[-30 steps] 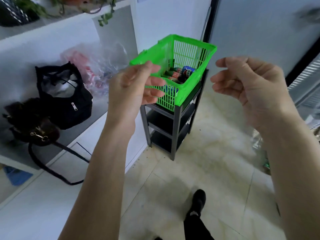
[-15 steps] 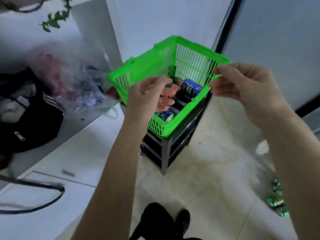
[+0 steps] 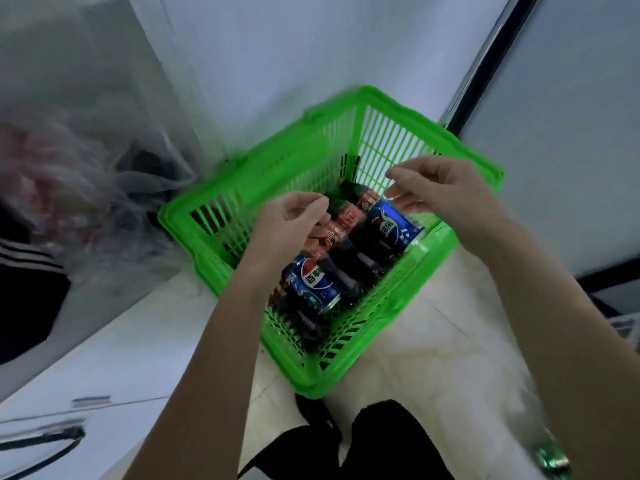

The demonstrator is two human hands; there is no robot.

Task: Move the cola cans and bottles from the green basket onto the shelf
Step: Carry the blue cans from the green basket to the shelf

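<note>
The green basket stands right below me, holding several cola bottles lying on their sides. A blue-labelled bottle lies at the right, another blue-labelled one nearer me, and red-labelled bottles between them. My left hand hovers over the basket's left half with loosely curled fingers and holds nothing. My right hand hangs above the right blue-labelled bottle, fingers bent downward, just above or touching its top. The shelf under the basket is hidden.
A white counter runs along the left with a clear plastic bag and a black bag on it. Pale tiled floor lies to the right. Green cans lie at the bottom right. My dark-trousered legs show below.
I have stepped closer, so the basket fills the view and its bottles show clearly. Both hands have lowered from rim height toward the bottles inside.
</note>
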